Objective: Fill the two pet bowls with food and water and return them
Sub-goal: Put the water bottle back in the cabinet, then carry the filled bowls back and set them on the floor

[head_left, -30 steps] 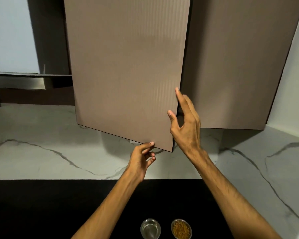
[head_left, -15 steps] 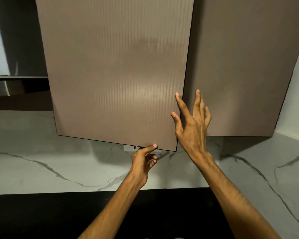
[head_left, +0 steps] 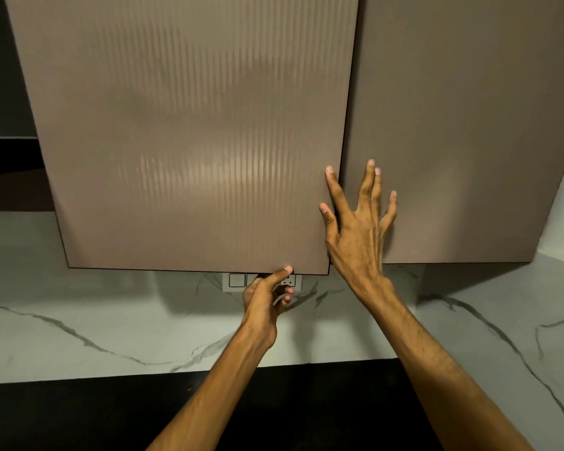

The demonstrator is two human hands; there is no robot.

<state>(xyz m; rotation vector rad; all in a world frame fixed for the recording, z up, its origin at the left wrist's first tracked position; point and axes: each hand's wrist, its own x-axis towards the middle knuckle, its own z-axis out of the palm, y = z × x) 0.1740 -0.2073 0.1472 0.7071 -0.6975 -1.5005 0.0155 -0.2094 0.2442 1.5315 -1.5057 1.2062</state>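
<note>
Taupe-brown and faintly ribbed under the light, the left cabinet door [head_left: 189, 135] was seen filling most of the head view, with its right edge standing slightly proud of the neighbouring right cabinet door [head_left: 463, 125]. The two pet bowls named in the task were not shown anywhere in the view, so their place could not be told. The left hand [head_left: 266, 299] was held at the bottom edge of the left cabinet door, near its lower right corner; its thumb was pressed against the door's lower front while the other fingers were curled beneath the edge, so that the edge appeared to be pinched. The right hand [head_left: 355, 236] was raised with its fingers straight and spread wide: the thumb and forefinger were laid along the right edge of the left door, and the remaining fingers were spread over the face of the right door, though whether they were touching it could not be told. A white switch plate [head_left: 236, 281] was seen on the wall just below the left door, partly hidden by the left hand. White marble backsplash [head_left: 79, 314] with grey veins was spread behind both forearms, and a black surface [head_left: 79, 415] was seen below it
</note>
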